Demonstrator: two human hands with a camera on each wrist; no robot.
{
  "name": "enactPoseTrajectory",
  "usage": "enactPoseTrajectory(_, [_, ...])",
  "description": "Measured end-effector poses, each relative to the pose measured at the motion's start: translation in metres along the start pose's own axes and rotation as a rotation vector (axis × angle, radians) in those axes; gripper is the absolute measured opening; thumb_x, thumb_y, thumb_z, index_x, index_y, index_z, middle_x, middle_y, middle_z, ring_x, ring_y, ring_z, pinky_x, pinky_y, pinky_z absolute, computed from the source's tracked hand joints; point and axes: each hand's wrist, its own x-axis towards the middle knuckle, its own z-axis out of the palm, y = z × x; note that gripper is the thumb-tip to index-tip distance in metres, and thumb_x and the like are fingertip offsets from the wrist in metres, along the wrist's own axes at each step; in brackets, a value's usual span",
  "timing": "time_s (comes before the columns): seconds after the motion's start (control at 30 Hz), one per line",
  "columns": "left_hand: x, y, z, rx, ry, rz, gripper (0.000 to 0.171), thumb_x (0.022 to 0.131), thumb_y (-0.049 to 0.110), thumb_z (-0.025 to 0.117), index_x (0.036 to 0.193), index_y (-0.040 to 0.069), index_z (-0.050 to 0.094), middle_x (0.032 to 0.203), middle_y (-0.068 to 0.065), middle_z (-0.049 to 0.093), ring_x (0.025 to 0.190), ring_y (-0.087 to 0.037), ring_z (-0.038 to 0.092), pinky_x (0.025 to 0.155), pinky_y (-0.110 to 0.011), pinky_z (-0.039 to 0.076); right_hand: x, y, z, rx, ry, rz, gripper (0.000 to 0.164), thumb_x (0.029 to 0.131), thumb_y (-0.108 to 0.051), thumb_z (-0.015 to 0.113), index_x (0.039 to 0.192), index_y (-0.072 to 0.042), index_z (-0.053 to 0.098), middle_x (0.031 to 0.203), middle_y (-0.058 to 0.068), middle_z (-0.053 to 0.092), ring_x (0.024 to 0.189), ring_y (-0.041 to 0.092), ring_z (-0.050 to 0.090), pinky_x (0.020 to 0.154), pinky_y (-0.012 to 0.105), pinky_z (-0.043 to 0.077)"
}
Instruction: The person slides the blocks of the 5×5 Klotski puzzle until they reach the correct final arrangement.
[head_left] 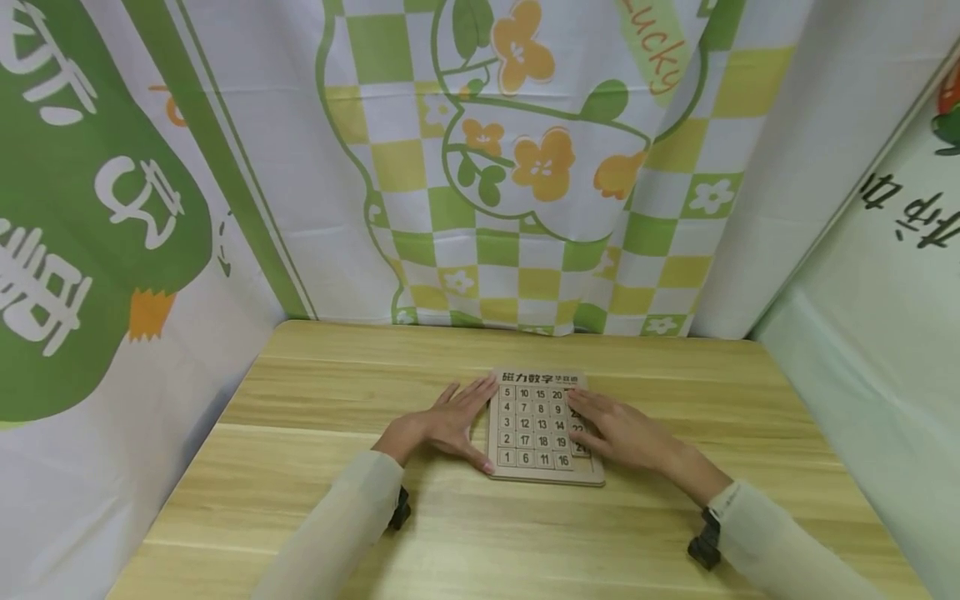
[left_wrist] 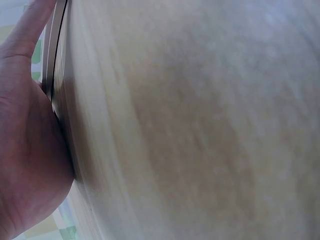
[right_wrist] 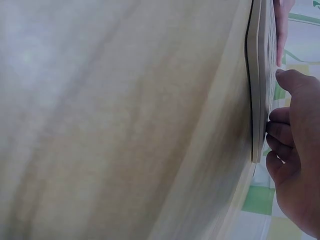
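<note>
A wooden number sliding puzzle lies flat on the table, with numbered square tiles and dark lettering along its top. A bare slot shows at its lower right corner. My left hand rests against the puzzle's left side, thumb at the lower corner and straight fingers at the upper part. Over the rightmost column lies my right hand, its fingertips and thumb touching tiles there and partly covering their numbers. In the right wrist view, the right fingers bend lightly onto the puzzle's face, beside its edge.
The light wooden table extends around the puzzle on all sides. A checkered, flower-printed cloth hangs behind its far edge, and printed white cloths hang at the left and right. Both wrists carry dark straps with small devices.
</note>
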Motion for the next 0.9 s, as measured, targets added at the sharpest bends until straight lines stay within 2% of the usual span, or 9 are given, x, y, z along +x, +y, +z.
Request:
enactPoseTrajectory(0.13, [0.002, -0.006, 0.005, -0.011, 0.017, 0.013, 0.146, 0.074, 0.085, 0.074, 0.17, 0.012, -0.007, 0.178, -0.009, -0.013, 0.164, -0.024, -0.011, 0.13, -0.053, -0.015, -0.005, -0.004, -0.001, -0.019, 0.015, -0.003, 0.064, 0.104, -0.039, 0.068, 0.149, 0.005, 0.055, 0.156, 0.026, 0.051, 0.141, 0.045, 0.054, 0.115, 0.06, 0.045])
enactPoseTrajectory(0.37, [0.004, -0.007, 0.003, -0.025, 0.009, 0.007, 0.149, 0.071, 0.082, 0.08, 0.171, 0.011, -0.005, 0.178, -0.011, -0.011, 0.165, -0.027, -0.01, 0.13, -0.057, -0.014, -0.009, -0.011, -0.002, -0.037, 0.013, -0.015, 0.061, 0.103, -0.039, 0.069, 0.144, 0.005, 0.061, 0.15, 0.025, 0.058, 0.138, 0.044, 0.057, 0.114, 0.059, 0.047])
enactPoseTrajectory(0.5, [0.006, -0.01, 0.006, -0.015, 0.001, 0.004, 0.149, 0.071, 0.085, 0.077, 0.171, 0.014, -0.008, 0.178, -0.007, -0.015, 0.164, -0.024, -0.013, 0.129, -0.056, -0.015, -0.009, -0.014, -0.003, -0.038, 0.005, -0.027, 0.061, 0.103, -0.037, 0.07, 0.143, 0.007, 0.06, 0.149, 0.026, 0.058, 0.138, 0.044, 0.057, 0.115, 0.059, 0.046])
enactPoseTrajectory(0.8, [0.012, -0.017, 0.012, 0.011, 0.002, -0.014, 0.148, 0.072, 0.078, 0.082, 0.171, 0.018, -0.009, 0.177, 0.0, -0.017, 0.163, -0.018, -0.016, 0.129, -0.051, -0.017, -0.004, -0.019, -0.009, -0.034, -0.009, -0.025, 0.059, 0.103, -0.033, 0.07, 0.143, 0.008, 0.06, 0.15, 0.028, 0.057, 0.138, 0.046, 0.056, 0.115, 0.059, 0.046])
enactPoseTrajectory(0.9, [0.009, -0.011, 0.008, 0.022, -0.005, -0.018, 0.146, 0.073, 0.074, 0.084, 0.171, 0.015, -0.008, 0.177, -0.004, -0.016, 0.163, -0.019, -0.015, 0.129, -0.051, -0.016, -0.001, -0.024, -0.011, -0.029, -0.003, -0.029, 0.058, 0.103, -0.033, 0.07, 0.144, 0.007, 0.06, 0.151, 0.028, 0.056, 0.139, 0.046, 0.055, 0.115, 0.059, 0.046])
